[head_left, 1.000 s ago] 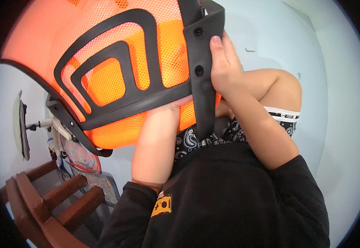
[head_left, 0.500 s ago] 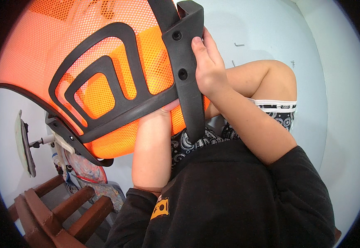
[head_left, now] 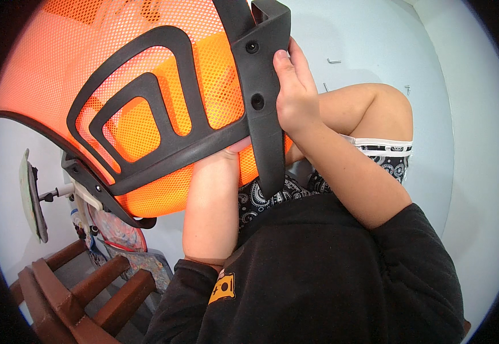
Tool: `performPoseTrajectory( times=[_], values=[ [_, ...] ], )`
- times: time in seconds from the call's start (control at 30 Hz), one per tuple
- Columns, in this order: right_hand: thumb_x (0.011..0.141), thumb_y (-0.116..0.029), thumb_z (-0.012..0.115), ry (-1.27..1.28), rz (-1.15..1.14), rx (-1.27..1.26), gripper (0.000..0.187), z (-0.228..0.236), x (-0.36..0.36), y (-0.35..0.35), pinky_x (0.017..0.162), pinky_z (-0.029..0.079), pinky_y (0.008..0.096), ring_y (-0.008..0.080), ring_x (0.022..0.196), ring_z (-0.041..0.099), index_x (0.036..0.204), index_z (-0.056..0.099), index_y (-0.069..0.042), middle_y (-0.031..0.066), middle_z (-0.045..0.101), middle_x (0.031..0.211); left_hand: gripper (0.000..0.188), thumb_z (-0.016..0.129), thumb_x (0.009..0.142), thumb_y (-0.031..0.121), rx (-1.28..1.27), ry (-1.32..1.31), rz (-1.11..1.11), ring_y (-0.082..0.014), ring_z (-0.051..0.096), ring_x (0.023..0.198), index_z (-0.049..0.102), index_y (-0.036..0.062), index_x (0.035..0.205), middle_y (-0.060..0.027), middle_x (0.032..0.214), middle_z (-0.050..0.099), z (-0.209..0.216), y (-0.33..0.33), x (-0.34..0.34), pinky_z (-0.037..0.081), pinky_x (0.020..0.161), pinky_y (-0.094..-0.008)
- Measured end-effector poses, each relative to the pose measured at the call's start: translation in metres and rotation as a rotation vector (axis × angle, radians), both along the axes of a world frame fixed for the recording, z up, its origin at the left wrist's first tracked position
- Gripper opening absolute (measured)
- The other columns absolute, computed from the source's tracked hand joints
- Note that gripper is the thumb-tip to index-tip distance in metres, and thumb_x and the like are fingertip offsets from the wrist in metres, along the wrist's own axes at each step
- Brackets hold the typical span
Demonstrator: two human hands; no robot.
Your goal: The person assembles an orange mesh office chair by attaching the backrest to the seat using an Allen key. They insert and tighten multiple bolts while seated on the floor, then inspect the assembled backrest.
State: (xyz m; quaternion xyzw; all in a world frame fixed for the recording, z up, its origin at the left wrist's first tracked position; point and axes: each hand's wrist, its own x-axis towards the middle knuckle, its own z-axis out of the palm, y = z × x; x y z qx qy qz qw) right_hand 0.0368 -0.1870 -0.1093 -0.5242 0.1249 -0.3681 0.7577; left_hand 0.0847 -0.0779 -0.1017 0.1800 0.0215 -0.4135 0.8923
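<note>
A chair backrest [head_left: 221, 92] of orange mesh with a black plastic frame fills the upper left, tilted across my lap. My right hand [head_left: 297, 92] grips the black bracket [head_left: 266, 74] along its right edge. The thumb lies on the near side, and the other fingers go partly out of sight behind. My left hand [head_left: 238, 147] reaches up beneath the black lumbar bar [head_left: 186, 150], against the mesh. Its fingers are hidden by the bar and bracket. Two round holes with dark centres show on the bracket.
On the pale floor beyond my bent knee lie an L-shaped hex key [head_left: 334, 61] and a small metal piece [head_left: 407, 89]. Another thin metal piece [head_left: 325, 87] lies by the knee. Brown bars [head_left: 112, 286] stand at lower left, near a pale pad [head_left: 33, 195] on a stalk.
The backrest's bracket end has shifted slightly to the right, my right hand moving with it. My left hand stays tucked under the bar.
</note>
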Motion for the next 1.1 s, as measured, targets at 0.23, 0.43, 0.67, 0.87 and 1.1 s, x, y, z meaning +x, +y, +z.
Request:
performPoseTrajectory(
  times=[0.23, 0.43, 0.67, 0.87, 1.1],
  values=[
    [0.094, -0.022, 0.039, -0.008, 0.034, 0.027, 0.048, 0.005, -0.002, 0.0, 0.091, 0.035, 0.0259, 0.0158, 0.105, 0.045, 0.129, 0.027, 0.008, 0.013, 0.048, 0.117, 0.05, 0.036, 0.089, 0.046, -0.053, 0.003, -0.048, -0.0285, 0.058, 0.094, 0.053, 0.0065, 0.113, -0.0133, 0.11, 0.058, -0.003, -0.003, 0.003, 0.051, 0.076, -0.0422],
    [0.094, -0.022, 0.04, 0.001, -0.008, 0.005, 0.048, 0.002, -0.001, -0.001, 0.091, 0.036, 0.0267, 0.0161, 0.103, 0.046, 0.13, 0.025, 0.008, 0.0129, 0.049, 0.114, 0.043, 0.039, 0.089, 0.04, -0.036, -0.057, -0.051, -0.0253, 0.059, 0.091, 0.052, 0.0058, 0.111, -0.0119, 0.107, 0.058, -0.003, -0.003, 0.002, 0.052, 0.072, -0.037],
    [0.094, -0.021, 0.042, 0.009, -0.018, 0.045, 0.05, -0.001, -0.002, 0.0, 0.082, 0.04, 0.0249, 0.0122, 0.093, 0.047, 0.131, 0.022, 0.005, 0.0106, 0.051, 0.105, 0.045, 0.038, 0.09, 0.042, 0.029, -0.043, -0.032, -0.026, 0.06, 0.09, 0.052, 0.0056, 0.112, -0.0129, 0.107, 0.059, -0.008, -0.002, 0.002, 0.053, 0.069, -0.0386],
    [0.093, -0.022, 0.042, -0.072, -0.002, 0.126, 0.05, 0.0, 0.001, 0.002, 0.08, 0.04, 0.025, 0.0124, 0.089, 0.048, 0.131, 0.022, 0.003, 0.0098, 0.052, 0.101, 0.046, 0.037, 0.09, 0.043, 0.189, -0.033, 0.051, -0.0261, 0.06, 0.091, 0.051, 0.0057, 0.113, -0.0129, 0.108, 0.058, -0.002, -0.005, 0.001, 0.053, 0.069, -0.0386],
    [0.091, -0.027, 0.044, 0.133, -0.095, -0.024, 0.051, -0.004, 0.006, -0.003, 0.086, 0.04, 0.0311, 0.0214, 0.097, 0.053, 0.13, 0.028, 0.002, 0.0169, 0.055, 0.106, 0.051, 0.033, 0.088, 0.05, 0.601, -0.124, 0.085, -0.0245, 0.06, 0.094, 0.05, 0.0101, 0.116, -0.0104, 0.112, 0.057, 0.018, -0.012, -0.009, 0.053, 0.069, -0.0377]
  ],
)
